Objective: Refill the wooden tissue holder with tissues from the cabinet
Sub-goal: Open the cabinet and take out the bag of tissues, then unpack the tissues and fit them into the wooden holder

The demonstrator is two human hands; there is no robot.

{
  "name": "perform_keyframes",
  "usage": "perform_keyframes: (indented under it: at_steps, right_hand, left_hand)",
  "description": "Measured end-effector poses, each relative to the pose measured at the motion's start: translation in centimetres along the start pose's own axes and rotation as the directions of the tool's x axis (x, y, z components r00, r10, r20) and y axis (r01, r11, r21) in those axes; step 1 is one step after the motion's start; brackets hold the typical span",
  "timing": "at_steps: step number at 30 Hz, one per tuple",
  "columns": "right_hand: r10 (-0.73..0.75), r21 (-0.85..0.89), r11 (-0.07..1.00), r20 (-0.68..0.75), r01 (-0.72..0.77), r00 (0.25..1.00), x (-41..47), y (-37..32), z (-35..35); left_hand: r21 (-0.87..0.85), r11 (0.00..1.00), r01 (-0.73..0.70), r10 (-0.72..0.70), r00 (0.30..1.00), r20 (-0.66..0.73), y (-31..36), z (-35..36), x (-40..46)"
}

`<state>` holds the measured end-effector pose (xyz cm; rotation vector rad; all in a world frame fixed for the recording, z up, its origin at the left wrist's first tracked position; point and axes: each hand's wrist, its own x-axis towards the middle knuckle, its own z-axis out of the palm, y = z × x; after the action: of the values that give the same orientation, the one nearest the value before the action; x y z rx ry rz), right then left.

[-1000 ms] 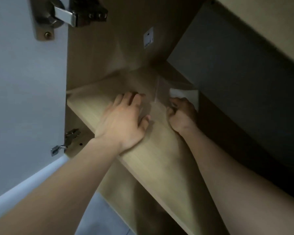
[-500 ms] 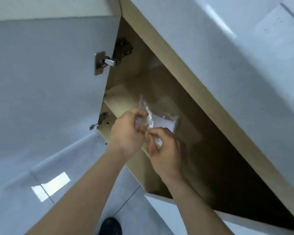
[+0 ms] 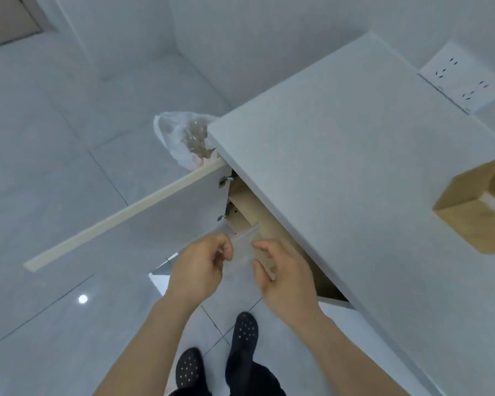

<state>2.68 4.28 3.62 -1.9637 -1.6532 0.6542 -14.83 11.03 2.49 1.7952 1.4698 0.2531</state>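
A clear plastic tissue pack [image 3: 243,247] hangs between both hands, in front of the open cabinet [image 3: 257,212] and just outside it. My left hand [image 3: 200,267] pinches the pack's left edge with curled fingers. My right hand [image 3: 283,270] grips its right side from below. The pack is blurred and see-through, so its contents are hard to make out. The wooden tissue holder [image 3: 477,207] stands on the white countertop [image 3: 355,167] at the far right, cut off by the frame edge.
The cabinet door [image 3: 126,215] swings open to the left. A bin lined with a clear bag [image 3: 183,138] stands on the tiled floor beyond the counter's corner. A white wall socket panel [image 3: 463,78] is at upper right. My feet in dark slippers [image 3: 240,338] are below.
Both hands have pulled the pack off the shelf and out of the cabinet. The view has risen from inside the cabinet to above the countertop, bringing the holder into sight.
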Motion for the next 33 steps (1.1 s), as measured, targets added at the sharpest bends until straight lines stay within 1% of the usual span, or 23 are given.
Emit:
perform_keyframes:
  at_steps: [3, 5, 8, 10, 13, 14, 15, 17, 18, 20, 22, 23, 25, 27, 30, 33]
  right_hand:
    - [-0.101, -0.094, 0.99, 0.028, 0.103, 0.995, 1.2, -3.0, -4.8]
    - [-0.132, -0.134, 0.981, 0.089, 0.143, 0.987, 2.1, -4.5, -7.0]
    - [-0.143, -0.144, 0.975, 0.186, 0.171, 0.972, 3.6, -6.2, -9.2]
    - [-0.123, -0.16, 0.974, 0.236, 0.163, 0.964, 4.6, -7.1, -10.0]
    - [-0.074, -0.152, 0.982, 0.245, 0.113, 0.967, 5.9, -8.5, -10.4]
    - [-0.063, -0.137, 0.986, 0.233, 0.097, 0.97, 6.2, -9.0, -10.3]
    - [-0.047, -0.13, 0.989, 0.219, 0.077, 0.975, 6.5, -9.4, -10.1]
    - [0.005, -0.135, 0.991, 0.178, 0.019, 0.984, 7.1, -10.2, -9.6]
    - [0.044, -0.128, 0.991, 0.15, -0.025, 0.988, 7.4, -10.6, -9.3]
    - [0.13, -0.085, 0.989, 0.106, -0.121, 0.986, 7.7, -11.3, -8.7]
    - [0.2, -0.04, 0.98, 0.079, -0.197, 0.977, 7.8, -11.8, -8.0]
    - [0.234, -0.022, 0.972, 0.065, -0.233, 0.97, 7.8, -12.0, -7.6]
    - [0.3, 0.017, 0.954, 0.033, -0.3, 0.953, 7.6, -12.2, -6.9]
    - [0.356, 0.062, 0.933, 0.005, -0.355, 0.935, 7.5, -12.6, -6.4]
    - [0.421, 0.109, 0.903, -0.02, -0.417, 0.907, 7.3, -12.9, -5.6]
    - [0.479, 0.132, 0.872, -0.032, -0.472, 0.877, 6.5, -12.7, -5.1]
  left_hand:
    - [0.087, 0.996, -0.03, 0.03, 1.0, 0.003, 2.9, -4.0, -1.9]
    - [0.108, 0.994, -0.028, 0.028, 1.0, 0.001, 4.6, -6.0, -2.7]
    - [0.102, 0.993, -0.06, 0.06, 0.998, 0.001, 6.9, -8.6, -2.9]
    - [0.1, 0.992, -0.079, 0.078, 0.997, 0.017, 8.1, -9.9, -2.7]
    - [0.112, 0.987, -0.12, 0.117, 0.993, 0.031, 8.9, -11.4, -1.8]
    - [0.113, 0.985, -0.131, 0.13, 0.991, 0.016, 8.9, -11.9, -1.4]
    - [0.112, 0.983, -0.144, 0.147, 0.989, -0.018, 8.9, -12.5, -1.1]
    - [0.095, 0.98, -0.173, 0.185, 0.974, -0.13, 8.3, -13.5, -0.3]
    - [0.07, 0.983, -0.168, 0.178, 0.965, -0.191, 7.8, -14.0, 0.1]
    - [-0.005, 0.995, -0.104, 0.098, 0.951, -0.293, 6.3, -14.9, 0.9]
    - [-0.072, 0.997, -0.004, -0.02, 0.944, -0.328, 4.1, -15.5, 2.0]
    - [-0.088, 0.994, 0.058, -0.082, 0.947, -0.311, 2.9, -15.8, 2.5]
    - [-0.086, 0.978, 0.189, -0.205, 0.951, -0.233, 0.3, -16.2, 3.4]
    - [-0.031, 0.956, 0.292, -0.293, 0.946, -0.139, -2.3, -16.5, 4.3]
    - [0.069, 0.933, 0.352, -0.354, 0.935, 0.005, -5.9, -16.3, 5.6]
    - [0.097, 0.91, 0.404, -0.415, 0.893, 0.176, -7.7, -15.5, 6.4]
